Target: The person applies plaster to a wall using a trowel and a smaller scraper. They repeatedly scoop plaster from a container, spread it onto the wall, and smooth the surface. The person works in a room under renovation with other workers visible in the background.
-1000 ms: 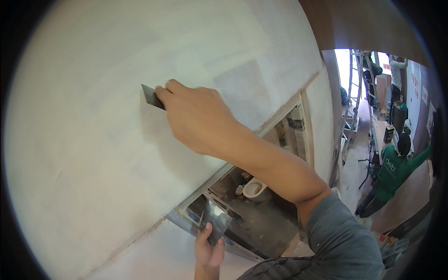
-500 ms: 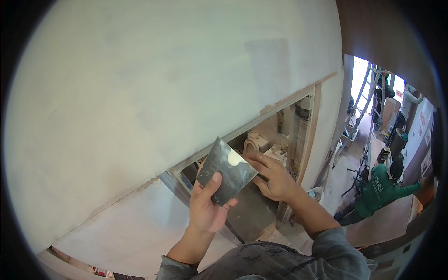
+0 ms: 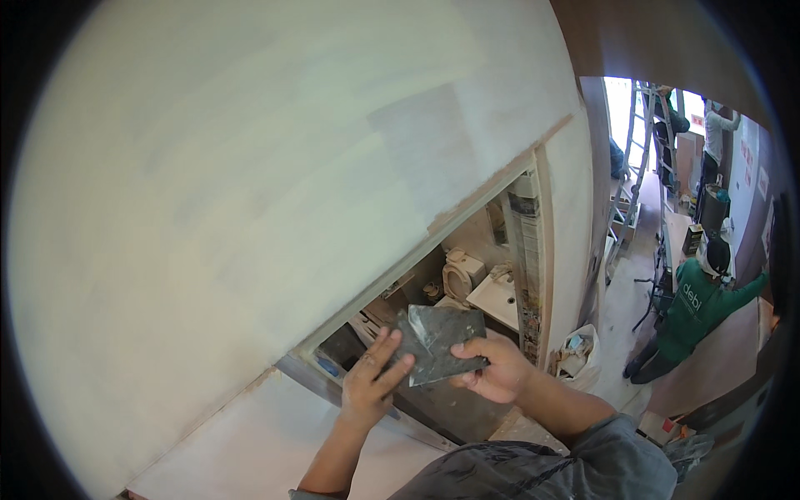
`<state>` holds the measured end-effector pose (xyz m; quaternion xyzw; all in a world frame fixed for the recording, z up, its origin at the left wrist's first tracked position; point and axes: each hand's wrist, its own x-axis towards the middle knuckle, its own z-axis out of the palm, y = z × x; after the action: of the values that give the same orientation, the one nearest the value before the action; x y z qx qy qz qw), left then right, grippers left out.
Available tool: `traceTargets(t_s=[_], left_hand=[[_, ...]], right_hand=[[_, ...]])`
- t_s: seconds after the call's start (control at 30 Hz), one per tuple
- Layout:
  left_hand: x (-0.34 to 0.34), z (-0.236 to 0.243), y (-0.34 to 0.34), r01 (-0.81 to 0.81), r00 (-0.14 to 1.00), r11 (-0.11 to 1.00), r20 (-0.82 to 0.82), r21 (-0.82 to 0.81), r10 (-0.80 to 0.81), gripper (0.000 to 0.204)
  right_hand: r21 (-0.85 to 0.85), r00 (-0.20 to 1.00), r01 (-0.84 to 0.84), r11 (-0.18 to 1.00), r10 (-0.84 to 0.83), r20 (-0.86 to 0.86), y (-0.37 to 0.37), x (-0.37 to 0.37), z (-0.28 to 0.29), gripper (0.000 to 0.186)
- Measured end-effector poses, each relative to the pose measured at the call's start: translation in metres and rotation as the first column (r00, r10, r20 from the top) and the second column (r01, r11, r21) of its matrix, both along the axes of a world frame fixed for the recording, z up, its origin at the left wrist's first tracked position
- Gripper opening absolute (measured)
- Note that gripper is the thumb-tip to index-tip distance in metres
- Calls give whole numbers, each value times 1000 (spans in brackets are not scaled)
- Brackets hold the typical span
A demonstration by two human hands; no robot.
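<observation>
A thin dark grey flat plate [image 3: 442, 343], smeared with whitish paste, is held in front of my body. My right hand [image 3: 498, 367] grips its right end, with the thumb lying across the face and the fingers underneath. My left hand [image 3: 371, 383] is at the left end, its fingers over a dark, slightly blurred edge. Whether that edge belongs to a second plate I cannot make out. Beyond my hands rises a broad pale wall [image 3: 250, 183] with patchy whitish coating, above a doorway opening.
Through the opening show a toilet [image 3: 459, 275] and a white washbasin [image 3: 497, 298]. A white bag of debris [image 3: 577, 352] stands right of the door frame. Farther right, a person in a green top [image 3: 700, 292] works near a stepladder [image 3: 640, 150] and other people.
The plate has turned and come lower. My right hand now grips its right end, while my left hand has shifted to its left edge. The view has swung slightly right.
</observation>
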<state>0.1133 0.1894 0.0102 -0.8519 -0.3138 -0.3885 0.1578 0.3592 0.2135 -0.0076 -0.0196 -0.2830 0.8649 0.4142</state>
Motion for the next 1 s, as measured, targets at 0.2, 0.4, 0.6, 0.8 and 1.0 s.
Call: traceTargets(t_s=[0.2, 0.4, 0.6, 0.8, 1.0], left_hand=[[-8, -28, -13, -228, 958, 942, 113, -245, 262, 62], [3, -80, -26, -244, 869, 892, 324, -380, 375, 45], [0, -106, -48, -286, 780, 764, 323, -578, 536, 43], [-14, -125, -50, -281, 773, 760, 331, -586, 541, 46], [-24, -124, -48, -257, 764, 740, 338, -622, 550, 49]], right_hand=[[513, 636, 573, 639, -742, 213, 77, 49, 71, 29], [929, -310, 270, -252, -937, -164, 215, 129, 213, 31], [978, -424, 162, -128, -904, -49, 271, 141, 270, 33], [975, -478, 144, -168, -874, -80, 294, 128, 275, 38], [930, -436, 200, -308, -878, -197, 261, 84, 262, 40]])
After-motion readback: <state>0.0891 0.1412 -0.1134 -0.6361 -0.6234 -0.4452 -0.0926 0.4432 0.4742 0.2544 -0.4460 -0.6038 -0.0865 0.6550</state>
